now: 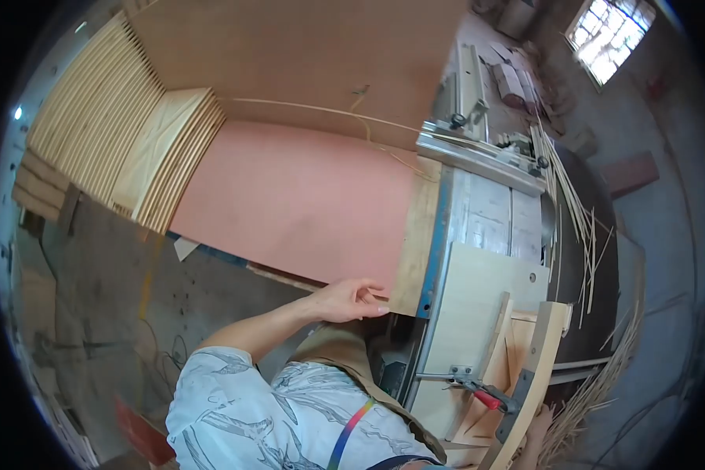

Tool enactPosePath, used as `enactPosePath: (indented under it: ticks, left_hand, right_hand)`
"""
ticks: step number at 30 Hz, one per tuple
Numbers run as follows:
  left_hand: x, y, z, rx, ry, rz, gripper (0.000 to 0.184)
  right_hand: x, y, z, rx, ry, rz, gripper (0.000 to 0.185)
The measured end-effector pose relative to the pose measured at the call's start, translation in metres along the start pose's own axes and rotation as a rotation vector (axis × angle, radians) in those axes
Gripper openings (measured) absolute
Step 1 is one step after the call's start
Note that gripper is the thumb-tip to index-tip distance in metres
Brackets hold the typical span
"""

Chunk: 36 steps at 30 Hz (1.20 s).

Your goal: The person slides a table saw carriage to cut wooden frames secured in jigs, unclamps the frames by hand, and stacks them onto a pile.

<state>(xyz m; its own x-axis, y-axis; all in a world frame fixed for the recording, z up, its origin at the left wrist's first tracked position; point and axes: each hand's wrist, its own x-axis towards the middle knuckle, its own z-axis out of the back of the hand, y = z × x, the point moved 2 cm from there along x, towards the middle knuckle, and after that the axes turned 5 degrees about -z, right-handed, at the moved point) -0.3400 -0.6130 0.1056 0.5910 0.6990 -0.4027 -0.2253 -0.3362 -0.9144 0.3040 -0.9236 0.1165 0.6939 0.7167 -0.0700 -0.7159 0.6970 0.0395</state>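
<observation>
My left hand (351,300) is at the front edge of a pinkish-red board (290,200), near a pale wood strip (412,258) along the board's right side. Its fingers are loosely bent and apart, with nothing between them. At the lower right, my right hand (534,432) is against the outer side of a thick wooden bar (542,345). The bar hides most of its fingers, so its grip does not show. A toggle clamp with a red handle (488,399) is fixed to the bar. Beneath lies a pale plywood panel (482,286) with wooden pieces on it.
Stacked wooden strips or panels (94,110) stand at the left, against a large upright brown board (298,59). A metal fence (482,162) crosses the grey machine table (489,207). Thin wood offcuts (583,204) lie over the dark surface at right, with more heaped below (595,407).
</observation>
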Motion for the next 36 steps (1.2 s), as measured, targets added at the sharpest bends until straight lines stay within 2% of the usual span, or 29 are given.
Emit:
enactPosePath:
  ticks: [1, 3, 4, 9, 10, 12, 14, 15, 16, 18, 19, 21, 22, 23, 25, 26, 27, 29, 30, 32, 33, 35, 36]
  left_hand:
    - [-0.013, 0.007, 0.006, -0.015, -0.006, -0.019, 0.061]
    - [-0.042, 0.017, 0.013, -0.004, -0.052, -0.088, 0.058]
    - [-0.059, 0.021, 0.01, -0.042, -0.051, -0.134, 0.056]
    - [-0.169, 0.043, 0.003, -0.055, -0.109, -0.242, 0.05]
    - [-0.194, 0.046, 0.009, -0.054, -0.185, -0.252, 0.047]
    - [-0.233, 0.059, 0.029, -0.02, -0.352, -0.343, 0.036]
    - [-0.279, 0.036, 0.063, 0.086, -0.561, -0.394, 0.033]
    - [-0.296, 0.029, 0.081, 0.196, -0.761, -0.491, 0.037]
    - [-0.318, 0.004, 0.1, 0.239, -0.866, -0.472, 0.044]
    - [-0.348, -0.024, 0.15, 0.394, -1.051, -0.758, 0.072]
    - [-0.362, -0.035, 0.172, 0.394, -1.059, -0.763, 0.072]
    - [-0.389, -0.049, 0.211, 0.632, -0.876, -0.907, 0.079]
    - [-0.398, -0.045, 0.228, 0.597, -0.692, -0.902, 0.09]
    - [-0.41, -0.035, 0.243, 0.599, -0.7, -0.906, 0.09]
    - [-0.436, 0.006, 0.261, -0.171, -0.128, -0.585, 0.083]
    - [-0.456, 0.025, 0.271, -0.165, -0.144, -0.587, 0.083]
    - [-0.478, 0.05, 0.279, -0.053, -0.258, -0.517, 0.07]
    - [-0.515, 0.088, 0.315, 0.178, -0.472, -0.367, 0.045]
    - [-0.53, 0.105, 0.331, 0.161, -0.478, -0.357, 0.045]
    - [-0.554, 0.129, 0.362, -0.433, -0.542, -0.566, 0.041]
    - [-0.562, 0.132, 0.37, -0.432, -0.556, -0.545, 0.041]
    - [-0.571, 0.137, 0.38, -0.632, -0.787, -0.579, 0.037]
    - [-0.567, 0.151, 0.392, -0.711, -0.837, -0.64, 0.036]
  right_hand:
    - [-0.025, 0.034, 0.036, -0.011, -0.019, 0.012, 0.046]
    - [-0.069, 0.116, 0.101, 0.341, 0.102, -0.003, 0.032]
    - [-0.079, 0.123, 0.114, 0.167, -0.094, 0.099, 0.027]
    - [-0.127, 0.136, 0.229, -0.272, -0.517, 0.323, 0.023]
    - [-0.141, 0.137, 0.25, -0.38, -0.628, 0.371, 0.02]
    - [-0.184, 0.18, 0.299, -0.297, -0.769, 0.483, 0.019]
    - [-0.237, 0.234, 0.329, -0.208, -0.912, 0.627, 0.018]
    - [-0.26, 0.262, 0.337, -0.118, -0.895, 0.71, 0.017]
    - [-0.283, 0.291, 0.343, -0.029, -0.877, 0.793, 0.016]
    - [-0.321, 0.354, 0.336, 0.065, -0.867, 0.907, 0.016]
    - [-0.335, 0.384, 0.328, 0.117, -0.828, 0.996, 0.017]
    - [-0.359, 0.445, 0.309, 0.183, -0.71, 1.173, 0.02]
    - [-0.366, 0.473, 0.295, 0.213, -0.61, 1.246, 0.021]
    - [-0.38, 0.505, 0.285, 0.179, -0.542, 1.316, 0.023]
    - [-0.404, 0.574, 0.265, 0.199, -0.459, 1.394, 0.027]
    - [-0.414, 0.609, 0.258, 0.182, -0.361, 1.49, 0.028]
    - [-0.423, 0.647, 0.251, 0.164, -0.262, 1.584, 0.03]
    - [-0.436, 0.738, 0.242, 0.132, -0.304, 1.676, 0.032]
    - [-0.445, 0.783, 0.239, 0.071, -0.316, 1.76, 0.035]
    - [-0.459, 0.877, 0.242, 0.135, -0.611, 1.811, 0.046]
    - [-0.458, 0.904, 0.234, 0.152, -0.589, 1.817, 0.046]
    - [-0.451, 0.94, 0.218, 0.414, -0.709, 1.498, 0.053]
    - [-0.448, 0.953, 0.205, 0.526, -0.694, 1.392, 0.055]
